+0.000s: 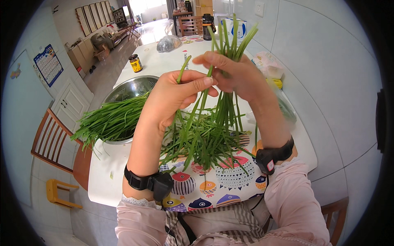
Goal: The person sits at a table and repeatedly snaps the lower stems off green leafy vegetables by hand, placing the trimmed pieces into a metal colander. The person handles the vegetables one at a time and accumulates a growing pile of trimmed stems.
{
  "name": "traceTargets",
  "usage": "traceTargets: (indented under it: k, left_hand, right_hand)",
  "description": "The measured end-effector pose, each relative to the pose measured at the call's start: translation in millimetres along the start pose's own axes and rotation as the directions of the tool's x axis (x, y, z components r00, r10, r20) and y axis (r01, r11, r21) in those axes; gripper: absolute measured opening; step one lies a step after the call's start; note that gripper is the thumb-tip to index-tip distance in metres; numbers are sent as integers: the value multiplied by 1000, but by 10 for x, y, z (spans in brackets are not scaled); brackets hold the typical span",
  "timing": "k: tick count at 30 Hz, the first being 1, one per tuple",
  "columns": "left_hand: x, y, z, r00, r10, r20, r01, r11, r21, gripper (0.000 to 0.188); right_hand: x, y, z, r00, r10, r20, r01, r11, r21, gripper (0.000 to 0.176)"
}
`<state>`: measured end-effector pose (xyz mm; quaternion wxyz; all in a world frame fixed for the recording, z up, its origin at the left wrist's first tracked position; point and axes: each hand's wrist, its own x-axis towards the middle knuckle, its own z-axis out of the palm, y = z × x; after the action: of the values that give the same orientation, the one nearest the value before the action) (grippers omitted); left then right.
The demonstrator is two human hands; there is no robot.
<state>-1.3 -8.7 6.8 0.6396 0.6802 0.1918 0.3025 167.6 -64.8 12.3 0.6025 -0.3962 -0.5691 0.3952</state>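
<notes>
A bunch of garlic chives [227, 107] hangs upright from my right hand [237, 73], stalk ends up and leaves down. The fingers of that hand are partly blurred. Close beside it, my left hand [181, 92] pinches a few single chive stalks [184, 70] between thumb and fingers. Below both hands a loose heap of chive leaves and trimmings [203, 135] covers part of a fish-patterned mat [200, 187]. Left of my left forearm, a perforated steel colander [132, 89] holds a thick pile of chives [114, 118] that spills over its rim.
On the white table [106, 172] stand a lidded jar [135, 63], a knotted plastic bag [168, 43] and a black flask [207, 27]. A tissue pack [268, 64] and a plastic bag of greens [286, 107] lie along the tiled wall [326, 77]. A wooden chair [55, 141] stands left.
</notes>
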Motion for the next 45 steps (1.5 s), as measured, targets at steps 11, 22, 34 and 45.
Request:
traceTargets:
  k: [11, 22, 34, 45]
  left_hand:
    - [44, -59, 45, 985, -127, 115, 134, 990, -47, 15]
    - [96, -150, 101, 981, -157, 112, 171, 977, -130, 17]
    - [97, -260, 185, 966, -140, 216, 161, 984, -81, 18]
    - [120, -274, 227, 956, -222, 190, 232, 972, -34, 16]
  right_hand:
    - [126, -26, -262, 949, -220, -228, 274, 931, 243, 32]
    - [126, -189, -668, 890, -326, -318, 445, 771, 456, 39]
    - [101, -194, -572, 865, -385, -320, 494, 764, 415, 38]
    - [102, -157, -662, 726, -399, -559, 632, 708, 315, 36]
